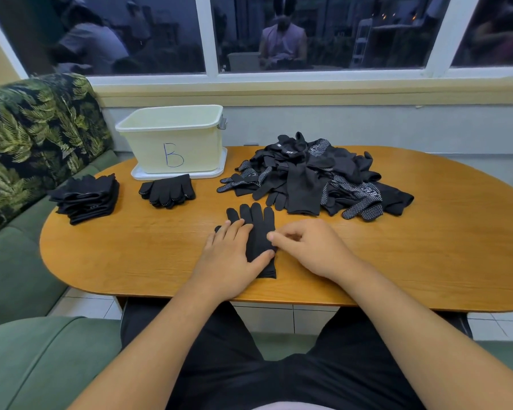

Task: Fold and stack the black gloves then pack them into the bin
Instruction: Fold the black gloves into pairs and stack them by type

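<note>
Bin (196, 149) marked "B" stands behind flattened black glove (257, 229).

a seated person's left hand (231, 255) lies flat, palm down, fingers straight and thumb spread, pressing on a black glove (256, 220). the right hand (311, 250) (fingers curled, knuckles up) pinches that glove's right edge between thumb and forefinger. both bare forearms reach forward, angling inward toward each other.
</note>
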{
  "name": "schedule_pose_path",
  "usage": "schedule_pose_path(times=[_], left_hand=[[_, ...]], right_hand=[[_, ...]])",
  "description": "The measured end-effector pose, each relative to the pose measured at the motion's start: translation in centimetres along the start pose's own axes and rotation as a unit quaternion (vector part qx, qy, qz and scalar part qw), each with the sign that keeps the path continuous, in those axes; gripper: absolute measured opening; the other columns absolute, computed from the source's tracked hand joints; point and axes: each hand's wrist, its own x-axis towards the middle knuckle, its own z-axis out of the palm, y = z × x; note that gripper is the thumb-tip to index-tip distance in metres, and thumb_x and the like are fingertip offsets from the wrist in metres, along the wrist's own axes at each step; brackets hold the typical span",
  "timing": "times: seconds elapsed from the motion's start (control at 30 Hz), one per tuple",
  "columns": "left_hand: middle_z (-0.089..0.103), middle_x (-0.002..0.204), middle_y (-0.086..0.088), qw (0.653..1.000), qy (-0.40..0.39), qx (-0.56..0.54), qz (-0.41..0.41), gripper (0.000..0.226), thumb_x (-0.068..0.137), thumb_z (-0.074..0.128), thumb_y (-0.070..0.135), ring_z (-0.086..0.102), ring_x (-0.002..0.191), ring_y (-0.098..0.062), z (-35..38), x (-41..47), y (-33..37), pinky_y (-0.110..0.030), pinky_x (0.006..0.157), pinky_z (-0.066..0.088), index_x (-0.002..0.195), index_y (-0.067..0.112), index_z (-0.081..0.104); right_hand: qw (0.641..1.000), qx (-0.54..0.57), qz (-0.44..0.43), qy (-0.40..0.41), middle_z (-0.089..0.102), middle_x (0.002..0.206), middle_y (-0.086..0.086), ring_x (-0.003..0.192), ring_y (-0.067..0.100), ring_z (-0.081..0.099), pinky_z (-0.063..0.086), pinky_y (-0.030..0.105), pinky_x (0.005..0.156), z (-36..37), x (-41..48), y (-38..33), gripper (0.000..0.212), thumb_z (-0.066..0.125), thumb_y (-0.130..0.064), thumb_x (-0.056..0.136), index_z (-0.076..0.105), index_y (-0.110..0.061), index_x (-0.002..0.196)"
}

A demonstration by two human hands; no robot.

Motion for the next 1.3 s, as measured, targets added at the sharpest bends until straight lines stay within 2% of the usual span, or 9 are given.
schedule_pose_path(times=[0.07,0.17,0.3,0.47,0.7,0.87,1.0,1.13,1.3], left_hand=[[0.02,0.175,0.007,1.0,0.0,-0.005,0.003,0.088,0.097,0.035,0.083,0.006,0.164,-0.018,-0.1,0.0,0.0,-0.047,0.133,0.011,0.166,0.029,0.026],[0.025,0.173,0.008,0.999,0.026,-0.043,0.009,0.082,0.098,0.044,0.075,0.009,0.163,-0.016,-0.3,-0.3,0.1,-0.045,0.133,0.016,0.165,0.029,0.029],[0.046,0.152,0.01,0.986,0.09,-0.14,-0.028,0.056,0.102,0.057,0.04,0.036,0.146,-0.011,-1.0,-0.8,-0.8,-0.047,0.12,0.04,0.154,0.028,0.042],[0.053,0.147,0.007,0.989,0.074,-0.109,-0.073,0.046,0.105,0.052,0.025,0.045,0.138,-0.015,-1.0,-0.3,-1.3,-0.042,0.117,0.041,0.151,0.024,0.047],[0.057,0.151,0.004,0.99,0.066,-0.084,-0.096,0.043,0.111,0.048,0.034,0.053,0.139,-0.021,-2.0,0.7,-4.0,-0.046,0.118,0.041,0.153,0.024,0.049],[0.063,0.133,0.009,0.972,0.143,-0.166,-0.087,0.029,0.111,0.052,0.03,0.057,0.125,-0.012,-1.9,0.1,-4.6,-0.03,0.097,0.046,0.138,0.025,0.06],[0.063,0.114,0.017,0.975,0.15,-0.164,0.023,0.016,0.105,0.062,0.024,0.055,0.109,-0.004,-2.3,-1.6,-4.4,-0.025,0.089,0.047,0.119,0.03,0.068],[0.062,0.105,0.023,0.984,0.056,-0.125,0.113,0.012,0.102,0.066,0.03,0.054,0.108,-0.001,-2.4,-2.1,-3.8,-0.023,0.09,0.046,0.11,0.037,0.071],[0.061,0.105,0.024,0.983,0.053,-0.142,0.101,0.018,0.101,0.067,0.022,0.051,0.112,0.003,-2.6,-1.9,-3.9,-0.02,0.092,0.041,0.109,0.037,0.071]], right_hand=[[0.999,0.016,0.028,0.026,0.075,0.093,-0.02,0.092,-0.001,0.066,0.056,0.035,0.086,0.0,1.0,-0.6,0.023,0.063,-0.051,0.102,0.08,-0.036,0.097],[1.0,-0.021,0.002,0.003,0.068,0.134,-0.014,0.124,0.005,0.06,0.049,0.03,0.108,0.9,2.4,-1.5,0.03,0.06,-0.037,0.106,0.072,-0.031,0.133],[0.988,-0.128,-0.006,-0.083,0.03,0.174,-0.004,0.16,0.016,0.026,0.024,0.039,0.13,2.8,2.8,-1.7,0.059,0.043,-0.047,0.112,0.036,-0.025,0.166],[0.968,-0.201,0.002,-0.15,-0.002,0.18,-0.005,0.165,0.012,-0.006,0.005,0.046,0.134,3.2,2.4,-0.9,0.084,0.019,-0.076,0.104,0.009,-0.028,0.172],[0.964,-0.205,0.018,-0.166,-0.011,0.179,-0.007,0.164,0.011,-0.014,-0.001,0.049,0.134,3.0,2.1,-1.2,0.089,0.014,-0.081,0.101,-0.003,-0.031,0.172],[0.985,-0.162,-0.056,-0.031,0.022,0.175,-0.013,0.163,0.009,0.013,0.017,0.043,0.132,2.6,0.7,-1.1,0.072,0.037,-0.071,0.105,0.03,-0.036,0.167],[0.985,-0.093,-0.146,-0.028,0.057,0.143,-0.025,0.14,-0.002,0.043,0.037,0.036,0.12,2.2,-0.4,-1.2,0.033,0.06,-0.055,0.101,0.072,-0.04,0.128],[0.985,-0.074,-0.148,-0.055,0.065,0.127,-0.026,0.122,-0.004,0.051,0.048,0.035,0.105,2.3,-0.5,-1.4,0.024,0.064,-0.054,0.1,0.078,-0.043,0.115],[0.984,-0.094,-0.137,-0.059,0.064,0.129,-0.028,0.122,-0.004,0.05,0.047,0.031,0.103,2.0,-0.7,-1.8,0.032,0.059,-0.064,0.098,0.076,-0.047,0.12]])
